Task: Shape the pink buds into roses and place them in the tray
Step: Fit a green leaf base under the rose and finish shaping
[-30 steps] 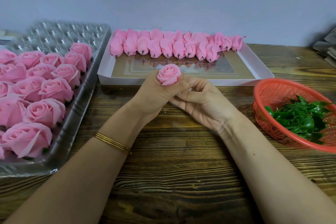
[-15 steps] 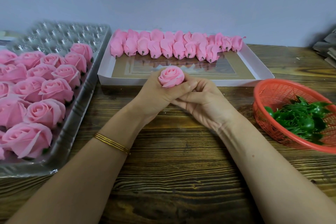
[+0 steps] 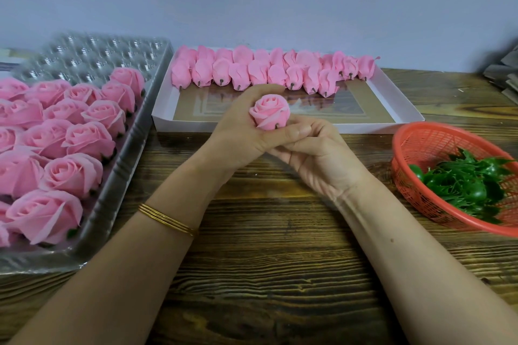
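At the table's left edge sits a clear plastic tray, its near cups filled with finished roses standing upright. Beside it, above the wooden table, the left hand, gold bangles on its wrist, curls its fingers behind and its thumb beneath a pink rose. It holds the rose upright in the air, just in front of the white box. The right hand lies palm up against the left thumb, fingers curled toward the rose's base. Their tips are hidden, so whether they pinch it cannot be told. Along the box's far side lie closed pink buds, stems pointing toward the person. Further right stands a red mesh basket holding green calyxes.
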Demonstrator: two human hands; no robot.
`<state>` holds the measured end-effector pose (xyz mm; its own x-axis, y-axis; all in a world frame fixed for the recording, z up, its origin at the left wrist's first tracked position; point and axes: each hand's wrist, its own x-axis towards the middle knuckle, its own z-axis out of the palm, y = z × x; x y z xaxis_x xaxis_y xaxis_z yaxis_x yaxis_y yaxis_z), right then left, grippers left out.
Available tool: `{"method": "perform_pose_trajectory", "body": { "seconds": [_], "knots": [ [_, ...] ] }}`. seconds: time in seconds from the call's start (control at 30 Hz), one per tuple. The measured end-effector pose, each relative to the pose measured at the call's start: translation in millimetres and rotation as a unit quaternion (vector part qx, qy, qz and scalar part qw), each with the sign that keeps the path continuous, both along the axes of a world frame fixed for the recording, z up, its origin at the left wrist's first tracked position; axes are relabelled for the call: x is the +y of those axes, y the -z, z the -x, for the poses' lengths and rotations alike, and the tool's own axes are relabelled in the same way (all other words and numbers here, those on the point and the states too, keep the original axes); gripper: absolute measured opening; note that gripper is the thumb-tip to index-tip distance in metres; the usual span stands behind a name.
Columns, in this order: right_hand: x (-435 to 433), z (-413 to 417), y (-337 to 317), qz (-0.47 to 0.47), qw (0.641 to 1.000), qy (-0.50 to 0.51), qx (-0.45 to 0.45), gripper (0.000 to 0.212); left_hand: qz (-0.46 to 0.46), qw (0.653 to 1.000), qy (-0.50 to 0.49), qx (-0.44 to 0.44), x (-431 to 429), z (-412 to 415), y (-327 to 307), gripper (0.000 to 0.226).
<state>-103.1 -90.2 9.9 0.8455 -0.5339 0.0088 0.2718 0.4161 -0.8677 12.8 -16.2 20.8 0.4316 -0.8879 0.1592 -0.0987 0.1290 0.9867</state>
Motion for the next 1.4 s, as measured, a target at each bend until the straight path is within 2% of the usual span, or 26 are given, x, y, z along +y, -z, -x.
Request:
{"method": "perform_pose_trajectory", "body": {
  "seconds": [0.13,0.27,0.37,0.47,0.63,0.73,0.9,1.17,1.4],
  "knots": [
    [-4.5,1.4,0.9,-0.026,1.000,0.010,0.000,0.020,-0.030,0.994,-0.029,-0.099,1.0,-7.6,-14.9,0.067],
    [-6.1,1.2,2.1,-0.002,1.000,0.012,0.015,0.025,-0.072,0.968,-0.041,-0.237,5.5,-9.1,-27.3,0.065],
    [-3.0,0.3,2.5,0.029,0.999,0.016,0.026,0.031,-0.128,0.930,-0.020,-0.345,5.2,-7.5,-29.4,0.061],
    [-1.1,0.2,2.6,0.052,0.998,0.019,0.032,0.035,-0.184,0.898,-0.017,-0.400,3.8,-3.8,-26.8,0.049],
    [1.8,-0.5,1.3,0.058,0.997,0.022,0.039,0.031,-0.203,0.884,-0.013,-0.421,2.8,-1.2,-25.1,0.023],
    [3.8,-3.1,3.2,0.055,0.997,0.040,0.045,0.030,-0.216,0.874,-0.020,-0.434,3.4,-2.4,-26.8,0.022],
    [2.9,-5.1,6.2,0.060,0.994,0.070,0.055,0.047,-0.230,0.867,-0.021,-0.442,4.0,-0.8,-27.0,0.017],
    [3.5,-5.7,6.6,0.060,0.994,0.078,0.056,0.048,-0.229,0.887,-0.036,-0.398,1.4,2.5,-24.6,0.014],
    [3.2,-8.9,5.9,0.051,0.992,0.083,0.082,0.050,-0.217,0.885,-0.041,-0.410,-1.0,-2.1,-18.9,0.018]
  ]
}}
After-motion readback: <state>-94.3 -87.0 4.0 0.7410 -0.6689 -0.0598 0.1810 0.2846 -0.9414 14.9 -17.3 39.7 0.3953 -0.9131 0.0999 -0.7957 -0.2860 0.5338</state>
